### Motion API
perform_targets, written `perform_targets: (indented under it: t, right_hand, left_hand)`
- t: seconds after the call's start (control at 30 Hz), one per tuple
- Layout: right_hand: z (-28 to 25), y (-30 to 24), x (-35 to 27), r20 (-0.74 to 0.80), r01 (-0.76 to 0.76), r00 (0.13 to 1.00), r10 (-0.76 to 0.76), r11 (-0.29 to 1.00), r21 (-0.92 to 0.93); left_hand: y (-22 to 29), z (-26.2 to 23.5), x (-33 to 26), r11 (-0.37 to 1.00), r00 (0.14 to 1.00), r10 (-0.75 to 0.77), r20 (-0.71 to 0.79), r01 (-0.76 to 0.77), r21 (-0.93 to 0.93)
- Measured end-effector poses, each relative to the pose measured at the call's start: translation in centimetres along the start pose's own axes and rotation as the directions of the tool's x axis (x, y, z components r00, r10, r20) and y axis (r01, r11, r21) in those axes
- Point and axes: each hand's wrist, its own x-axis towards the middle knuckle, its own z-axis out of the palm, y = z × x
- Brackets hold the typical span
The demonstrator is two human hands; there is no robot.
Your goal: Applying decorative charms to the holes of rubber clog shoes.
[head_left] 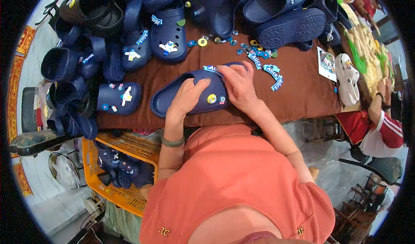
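A navy foam clog point(164, 98) lies sideways in front of me on the brown cloth point(298, 93), its heel end to the left. My left hand point(188, 95) grips it near the opening, thumb on the upper and the other fingers mostly hidden. Bent over the toe part, my right hand point(240, 85) has its fingertips on a blue banner-shaped shoe charm point(211, 68) at the clog's far side. A round yellow charm point(212, 99) and a small blue-pink charm point(222, 100) sit on the upper between my hands.
Loose banner charms point(271, 71) and small round charms point(259, 52) lie beyond my right hand. Navy clogs point(168, 36) crowd the back and left. A decorated clog point(119, 98) lies left. Right are a picture card point(327, 64) and white clog point(347, 80). An orange crate point(90, 168) stands below-left.
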Motion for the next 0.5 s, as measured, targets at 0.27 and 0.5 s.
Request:
perform_targets:
  t: [0.27, 0.5]
  right_hand:
    - [-1.8, 1.7, -2.5, -0.202, -0.252, 0.931, 0.305, 0.935, 0.249]
    - [-1.3, 2.3, -2.4, -0.222, -0.253, 0.922, 0.317, 0.928, 0.272]
  left_hand:
    - [-2.8, -0.1, 0.3, 0.977, 0.993, 0.05, -0.105, -0.027, 0.21]
    - [-0.5, 0.1, 0.0, 0.993, 0.994, -0.103, -0.042, 0.101, -0.058]
